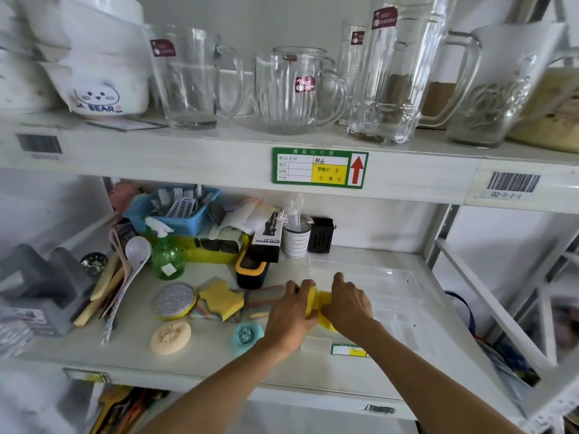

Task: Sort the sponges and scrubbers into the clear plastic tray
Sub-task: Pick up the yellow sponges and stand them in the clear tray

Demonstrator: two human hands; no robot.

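Lower white shelf (219, 358), seen from above. Both hands meet at the left edge of the clear plastic tray (391, 296), which lies flat on the shelf's right half. Left hand (293, 311) and right hand (347, 303) are each clenched on the same yellow sponges (318, 303); these look like two pieces pressed together, held at the tray's left end w/ a lower yellow corner showing under the right wrist. Whether they touch the tray floor can't be told.

Loose items left of the hands, on the shelf surface: striped pastel sponge (266, 300), partly hidden behind the left hand; notched yellow sponge (222, 299) resting on a striped cloth; round silver-topped scrubber (174, 300) w/ yellow rim; round cream sponge (170, 336) near the front edge; teal mesh scrubber (247, 336) just beside the left wrist.

Behind: green spray bottle (166, 255), blue basket (185, 211). Upper shelf carries glass mugs (291, 89).
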